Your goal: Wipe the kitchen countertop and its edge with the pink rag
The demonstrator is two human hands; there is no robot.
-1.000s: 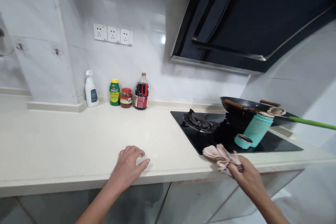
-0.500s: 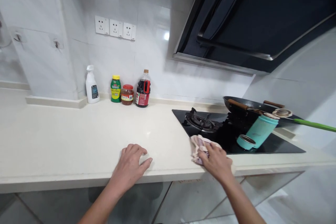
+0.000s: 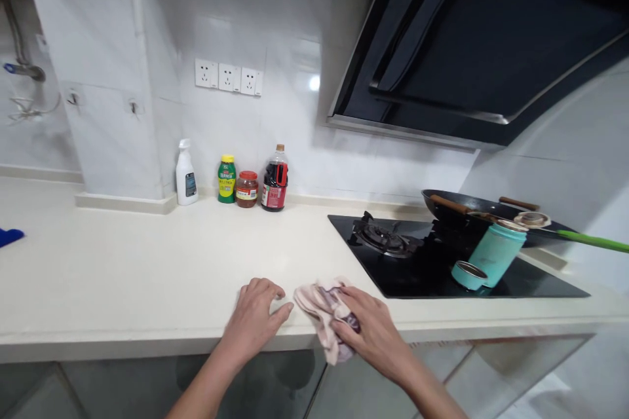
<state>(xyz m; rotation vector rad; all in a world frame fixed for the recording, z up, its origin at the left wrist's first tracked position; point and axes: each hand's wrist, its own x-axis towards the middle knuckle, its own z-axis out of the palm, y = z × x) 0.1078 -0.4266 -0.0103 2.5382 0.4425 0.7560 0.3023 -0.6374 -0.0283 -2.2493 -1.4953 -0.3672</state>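
Observation:
A crumpled pinkish cloth (image 3: 322,314) is gripped in my right hand (image 3: 368,327) at the front edge of the pale countertop (image 3: 147,262). Part of the cloth hangs over that edge. My left hand (image 3: 255,314) is just left of the cloth, apart from it, with thumb and fingers spread and nothing in them. To the right of both hands lies the black glass gas stove (image 3: 417,275), with a bare burner (image 3: 386,239) on its left side.
A wok (image 3: 472,206), a turquoise flask (image 3: 498,252), its cup-like lid (image 3: 469,275) and a green handle (image 3: 594,240) are on the stove side. Along the wall stand a spray bottle (image 3: 187,177), a green bottle (image 3: 227,180), a jar (image 3: 246,190) and a dark sauce bottle (image 3: 275,180). The range hood (image 3: 442,46) overhangs the stove.
My right hand has moved left with the cloth, from the stove's near left corner onto the counter edge. My left hand stays open near the edge. The view has shifted slightly left.

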